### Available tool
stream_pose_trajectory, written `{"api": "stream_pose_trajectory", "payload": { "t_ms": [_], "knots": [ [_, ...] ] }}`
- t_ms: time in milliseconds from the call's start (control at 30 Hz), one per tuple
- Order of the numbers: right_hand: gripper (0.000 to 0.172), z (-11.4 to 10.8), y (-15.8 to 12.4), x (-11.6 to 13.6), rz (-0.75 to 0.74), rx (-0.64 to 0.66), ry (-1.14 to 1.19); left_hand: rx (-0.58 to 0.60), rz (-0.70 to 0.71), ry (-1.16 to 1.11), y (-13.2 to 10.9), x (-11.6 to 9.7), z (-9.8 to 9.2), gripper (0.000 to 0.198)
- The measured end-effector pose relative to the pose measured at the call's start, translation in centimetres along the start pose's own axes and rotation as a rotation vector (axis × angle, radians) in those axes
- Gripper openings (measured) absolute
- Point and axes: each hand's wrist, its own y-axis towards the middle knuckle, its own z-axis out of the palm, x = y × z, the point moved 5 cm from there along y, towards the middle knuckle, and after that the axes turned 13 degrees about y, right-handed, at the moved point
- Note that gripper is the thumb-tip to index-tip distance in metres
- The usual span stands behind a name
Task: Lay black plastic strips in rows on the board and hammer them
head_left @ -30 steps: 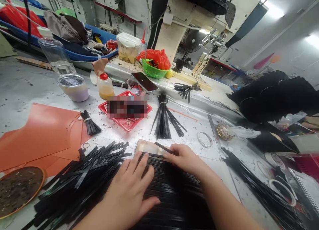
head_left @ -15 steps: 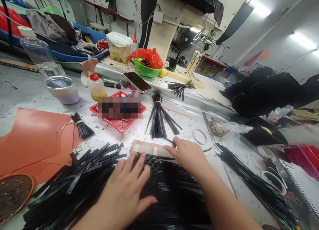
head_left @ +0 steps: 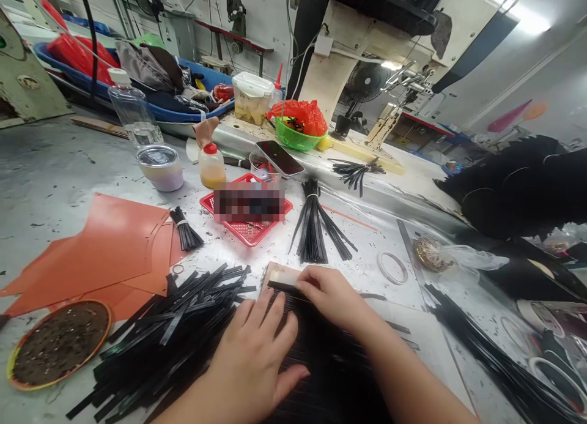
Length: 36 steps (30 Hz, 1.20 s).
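Note:
My left hand [head_left: 259, 344] lies with its fingers spread over rows of black strips [head_left: 321, 375] laid side by side on a pale board [head_left: 279, 271]. My right hand [head_left: 332, 295] is at the board's far edge, thumb and fingers pinched on the end of a single black strip [head_left: 283, 286]. That strip lies across the board, just beyond my left fingertips. A loose heap of black strips [head_left: 183, 326] is left of my left hand. Beyond the board stands a tied bundle of black strips [head_left: 312, 228], fanned out at the bottom.
Orange leather sheets [head_left: 114, 246] and a round dish of dark material [head_left: 62, 344] lie at left. A red basket [head_left: 250, 233], a glue bottle [head_left: 212, 167] and a phone [head_left: 280, 158] are farther back. At right are a tape ring [head_left: 392, 268] and long black strips [head_left: 486, 350].
My right hand has brought the black strip down onto the board's far edge, near my left fingertips. My left hand stays spread on the rows. The view has turned left.

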Motion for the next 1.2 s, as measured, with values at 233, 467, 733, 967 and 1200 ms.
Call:
{"api": "stream_pose_trajectory", "payload": {
  "t_ms": [233, 467, 733, 967, 1200],
  "knots": [
    [0.013, -0.3, 0.1, -0.8, 0.055, -0.061, 0.069, -0.01, 0.003, 0.008, 0.1, -0.1, 0.0, 0.049],
    [0.014, -0.6, 0.2, -0.7, 0.064, -0.066, 0.063, -0.02, -0.01, 0.001, -0.1, -0.1, 0.4, 0.049],
    [0.013, -0.6, -0.1, -0.2, 0.048, -0.066, 0.022, 0.05, 0.045, -0.028, 0.9, 0.4, -0.2, 0.058],
    [0.014, -2.5, -1.3, -2.5, 0.138, -0.093, 0.032, 0.025, 0.031, -0.022, 1.1, 0.3, -0.2, 0.06],
    [0.013, -2.9, -1.7, -2.9, 0.151, -0.135, -0.004, 0.081, 0.073, 0.008, 2.0, 0.2, -0.2, 0.06]
  ]
}}
